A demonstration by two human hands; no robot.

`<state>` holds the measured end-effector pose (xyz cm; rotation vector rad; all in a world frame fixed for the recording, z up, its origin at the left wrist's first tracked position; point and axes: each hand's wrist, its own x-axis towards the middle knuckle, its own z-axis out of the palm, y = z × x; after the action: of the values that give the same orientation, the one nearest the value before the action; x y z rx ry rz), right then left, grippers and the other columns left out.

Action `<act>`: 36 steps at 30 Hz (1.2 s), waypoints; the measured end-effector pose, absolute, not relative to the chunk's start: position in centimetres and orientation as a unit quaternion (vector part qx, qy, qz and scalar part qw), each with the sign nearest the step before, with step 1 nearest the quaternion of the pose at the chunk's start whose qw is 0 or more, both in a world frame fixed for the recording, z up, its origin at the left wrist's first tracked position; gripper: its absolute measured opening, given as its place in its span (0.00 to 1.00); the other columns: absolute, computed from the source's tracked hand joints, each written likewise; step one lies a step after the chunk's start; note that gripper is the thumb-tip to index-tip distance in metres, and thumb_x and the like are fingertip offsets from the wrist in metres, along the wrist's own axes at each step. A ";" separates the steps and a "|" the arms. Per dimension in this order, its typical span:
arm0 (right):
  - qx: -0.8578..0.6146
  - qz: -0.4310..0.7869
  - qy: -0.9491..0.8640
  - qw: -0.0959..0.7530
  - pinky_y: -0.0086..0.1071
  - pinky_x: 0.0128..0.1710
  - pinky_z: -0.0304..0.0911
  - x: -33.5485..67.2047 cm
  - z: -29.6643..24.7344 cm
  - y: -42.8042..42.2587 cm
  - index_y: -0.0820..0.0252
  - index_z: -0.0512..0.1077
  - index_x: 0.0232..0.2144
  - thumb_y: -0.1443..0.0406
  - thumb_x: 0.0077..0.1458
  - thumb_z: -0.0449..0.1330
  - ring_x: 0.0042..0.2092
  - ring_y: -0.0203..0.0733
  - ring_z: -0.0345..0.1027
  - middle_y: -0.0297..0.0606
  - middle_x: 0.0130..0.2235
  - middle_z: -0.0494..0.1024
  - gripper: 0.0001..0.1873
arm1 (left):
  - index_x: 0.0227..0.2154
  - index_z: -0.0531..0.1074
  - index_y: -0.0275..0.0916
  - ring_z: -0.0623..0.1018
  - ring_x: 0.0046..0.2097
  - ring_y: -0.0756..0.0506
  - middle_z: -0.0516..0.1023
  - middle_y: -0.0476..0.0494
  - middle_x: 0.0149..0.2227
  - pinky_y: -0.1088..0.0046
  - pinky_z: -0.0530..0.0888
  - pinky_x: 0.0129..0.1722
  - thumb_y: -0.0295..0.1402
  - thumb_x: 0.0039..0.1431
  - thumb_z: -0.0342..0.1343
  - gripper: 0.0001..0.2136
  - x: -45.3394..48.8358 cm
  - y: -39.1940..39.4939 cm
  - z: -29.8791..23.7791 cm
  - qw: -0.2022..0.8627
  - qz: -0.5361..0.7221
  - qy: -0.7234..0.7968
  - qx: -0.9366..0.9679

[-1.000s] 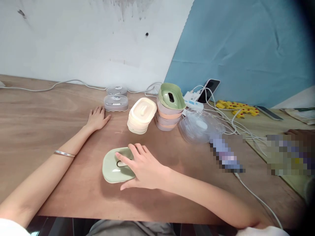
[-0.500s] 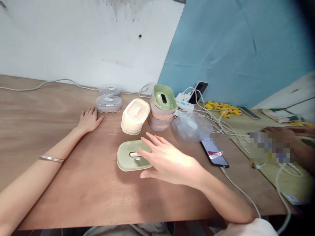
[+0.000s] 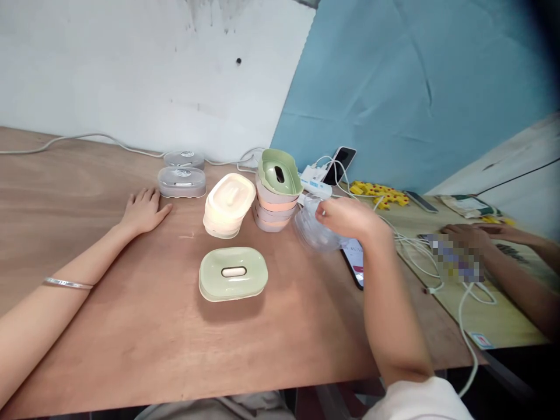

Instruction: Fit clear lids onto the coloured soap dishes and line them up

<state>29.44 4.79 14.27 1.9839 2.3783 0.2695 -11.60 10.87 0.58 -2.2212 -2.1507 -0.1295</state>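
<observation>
My left hand (image 3: 143,212) lies flat on the table with its fingers apart, near two clear grey lidded boxes (image 3: 181,182). At the pile of clear plastic covers (image 3: 308,224), my right hand (image 3: 345,217) is curled with fingers bent, seemingly round the edge of a cover; most of its fingers are hidden. A green oval tissue-box-like lid (image 3: 234,283) with a pale-filled slot sits in front of me, untouched. Behind it stand a stack of cream trays (image 3: 225,213) and a taller stack of lilac and peach pieces (image 3: 272,217), topped by an upturned green lid (image 3: 286,175).
A lit phone (image 3: 353,262) lies partly behind my right forearm. White cables (image 3: 409,242) run across the right side by a power strip (image 3: 317,186), another phone (image 3: 341,163) and yellow pieces (image 3: 380,191). A co-worker's hands (image 3: 468,236) are at the far right.
My right hand has left the green lid and moved right and away from me, to the clear covers. The left hand stays flat on the table. The view has shifted slightly.
</observation>
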 end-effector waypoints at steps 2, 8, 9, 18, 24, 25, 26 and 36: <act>0.663 0.060 0.739 0.103 0.32 0.27 0.52 29.0 14.7 4.8 0.61 0.73 0.24 0.71 0.51 0.53 0.31 0.43 0.70 0.46 0.31 0.77 0.10 | 0.60 0.52 0.21 0.54 0.64 0.32 0.53 0.26 0.64 0.49 0.54 0.60 0.43 0.64 0.36 0.31 -11.6 10.8 0.7 0.023 -0.040 -0.694 -0.718; 0.713 0.034 0.701 -0.004 0.33 0.29 0.54 29.4 17.3 3.5 0.57 0.70 0.34 0.70 0.54 0.49 0.32 0.44 0.65 0.41 0.32 0.73 0.10 | 0.61 0.51 0.19 0.53 0.64 0.31 0.53 0.25 0.64 0.48 0.53 0.59 0.43 0.64 0.35 0.32 -11.6 10.8 0.7 0.019 -0.045 -0.690 -0.723; 0.710 0.031 0.699 -0.082 0.33 0.29 0.54 29.4 17.6 3.1 0.56 0.70 0.35 0.68 0.56 0.48 0.30 0.42 0.63 0.40 0.29 0.71 0.10 | 0.61 0.52 0.19 0.53 0.64 0.31 0.53 0.25 0.64 0.48 0.53 0.59 0.44 0.64 0.34 0.32 -11.6 10.8 0.6 0.019 -0.046 -0.690 -0.722; 0.376 -0.444 0.745 -0.327 0.28 0.23 0.46 24.1 17.8 -0.7 0.54 0.66 0.41 0.51 0.56 0.57 0.24 0.31 0.47 0.27 0.25 0.53 0.16 | 0.61 0.51 0.21 0.53 0.65 0.32 0.53 0.26 0.64 0.49 0.52 0.60 0.45 0.64 0.33 0.32 -11.8 11.2 0.1 0.024 -0.041 -0.696 -0.717; 0.297 -0.546 0.776 -0.106 0.25 0.25 0.48 20.6 12.5 1.6 0.57 0.66 0.43 0.56 0.52 0.62 0.25 0.29 0.46 0.25 0.26 0.51 0.18 | 0.61 0.52 0.20 0.53 0.65 0.32 0.53 0.26 0.64 0.50 0.53 0.60 0.43 0.64 0.36 0.31 -11.9 11.0 0.2 0.023 -0.047 -0.690 -0.722; 0.318 -0.531 0.780 -0.090 0.26 0.25 0.48 20.3 11.5 2.1 0.57 0.67 0.42 0.56 0.53 0.61 0.25 0.29 0.46 0.25 0.25 0.51 0.17 | 0.61 0.52 0.21 0.53 0.65 0.32 0.53 0.26 0.64 0.50 0.53 0.60 0.43 0.64 0.36 0.31 -12.0 10.9 0.2 0.023 -0.048 -0.690 -0.722; 0.343 -0.516 0.781 -0.082 0.26 0.25 0.48 20.1 10.6 2.6 0.58 0.68 0.41 0.56 0.53 0.60 0.25 0.29 0.47 0.24 0.25 0.52 0.16 | 0.61 0.53 0.21 0.54 0.65 0.32 0.54 0.26 0.64 0.50 0.53 0.60 0.43 0.64 0.36 0.31 -12.0 10.9 0.2 0.024 -0.048 -0.690 -0.722; 0.480 -0.251 0.839 -0.058 0.29 0.31 0.55 20.1 9.3 3.3 0.56 0.67 0.38 0.60 0.62 0.48 0.32 0.36 0.64 0.33 0.30 0.70 0.10 | 0.61 0.53 0.22 0.54 0.64 0.32 0.54 0.27 0.64 0.50 0.53 0.60 0.44 0.64 0.36 0.31 -11.9 10.8 0.3 0.023 -0.050 -0.691 -0.721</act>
<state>20.12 3.26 9.25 1.5648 2.7363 -0.8205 -11.90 10.79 0.29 -2.2309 -2.1398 -0.1559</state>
